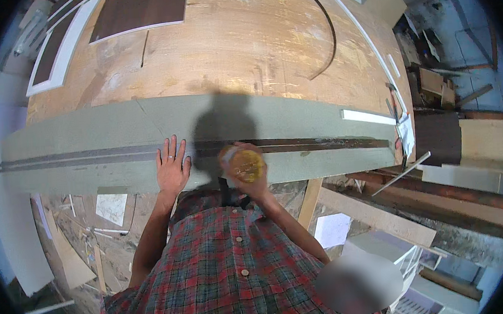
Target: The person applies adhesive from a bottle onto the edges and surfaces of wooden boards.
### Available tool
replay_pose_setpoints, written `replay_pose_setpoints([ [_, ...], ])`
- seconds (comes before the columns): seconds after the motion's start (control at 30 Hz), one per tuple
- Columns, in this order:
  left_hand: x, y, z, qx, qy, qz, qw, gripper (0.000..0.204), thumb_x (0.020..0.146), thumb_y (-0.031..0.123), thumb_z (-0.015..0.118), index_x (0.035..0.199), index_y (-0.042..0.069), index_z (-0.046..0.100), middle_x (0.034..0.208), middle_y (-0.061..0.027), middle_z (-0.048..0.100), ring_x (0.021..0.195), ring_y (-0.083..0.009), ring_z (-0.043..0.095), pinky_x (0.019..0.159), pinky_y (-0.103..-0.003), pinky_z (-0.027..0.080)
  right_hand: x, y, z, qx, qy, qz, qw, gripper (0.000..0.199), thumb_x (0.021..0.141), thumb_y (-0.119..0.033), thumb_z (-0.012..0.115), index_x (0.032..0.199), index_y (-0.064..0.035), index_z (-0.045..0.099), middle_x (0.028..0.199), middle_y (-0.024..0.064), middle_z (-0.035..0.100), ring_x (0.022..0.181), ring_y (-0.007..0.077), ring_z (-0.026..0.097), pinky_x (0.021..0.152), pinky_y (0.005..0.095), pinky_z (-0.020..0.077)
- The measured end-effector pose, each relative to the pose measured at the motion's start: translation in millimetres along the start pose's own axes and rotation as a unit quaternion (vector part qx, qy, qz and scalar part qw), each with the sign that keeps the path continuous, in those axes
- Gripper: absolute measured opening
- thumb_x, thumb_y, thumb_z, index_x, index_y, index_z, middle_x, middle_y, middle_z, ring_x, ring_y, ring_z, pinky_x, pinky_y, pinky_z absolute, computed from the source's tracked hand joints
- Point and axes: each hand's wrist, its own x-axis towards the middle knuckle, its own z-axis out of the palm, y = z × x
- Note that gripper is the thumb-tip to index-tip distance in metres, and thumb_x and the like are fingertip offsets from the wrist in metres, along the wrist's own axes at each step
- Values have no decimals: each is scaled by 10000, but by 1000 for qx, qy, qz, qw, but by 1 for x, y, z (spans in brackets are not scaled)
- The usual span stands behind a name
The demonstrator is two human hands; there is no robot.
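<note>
Pressing left hand (172, 169) flat, fingers spread, on grey-green board (86, 133) by dark groove strip (320, 144); right hand (252, 177) clamped around yellow container (246, 165), possibly glue.

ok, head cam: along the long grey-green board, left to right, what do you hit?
Dark strip's left end → left hand flat on the grey-green board → right hand gripping a yellow-filled container → short white strip near the right end.
</note>
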Motion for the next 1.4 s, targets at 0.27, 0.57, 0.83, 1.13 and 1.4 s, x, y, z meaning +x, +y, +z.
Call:
replay_pose_setpoints([
  [0.27,-1,1,-1,-16,-23,-9,1000,579,946,333,544,1486,174,410,1607,-80,262,1480,-308,233,1176,-573,194,8,1,-136,-194,211,128,949,440,828,-226,802,1156,7,624,1125,81,652,1003,197,608,896,356,486],
  [0.57,-4,-19,-10,-53,-3,-32,998,546,963,347,512,1466,148,440,1579,-121,313,1455,-342,276,1164,-574,212,17,-9,-189,-171,310,63,933,535,796,-85,818,1228,74,547,1196,145,631,1067,220,616,947,356,490],
  [0.83,-31,-153,-49,63,35,-88,994,529,984,344,474,1473,145,445,1573,-139,327,1445,-360,297,1152,-579,221,26,-1,-58,-237,153,1,959,462,772,-146,841,1132,-22,579,1024,65,647,988,180,621,901,337,489],
  [1.13,-29,-185,-53,22,21,-33,999,543,979,330,475,1492,160,418,1588,-133,299,1445,-377,290,1151,-576,225,14,37,133,-132,-10,-65,989,594,723,-118,839,1233,-71,538,1026,72,658,968,196,650,849,360,550],
  [1.4,-37,-206,-59,-25,7,-15,1000,562,942,326,531,1473,165,444,1594,-113,286,1459,-348,269,1148,-585,223,14,30,123,-175,38,117,977,514,769,-199,851,1168,-34,573,1119,56,644,1006,201,637,862,356,543],
])
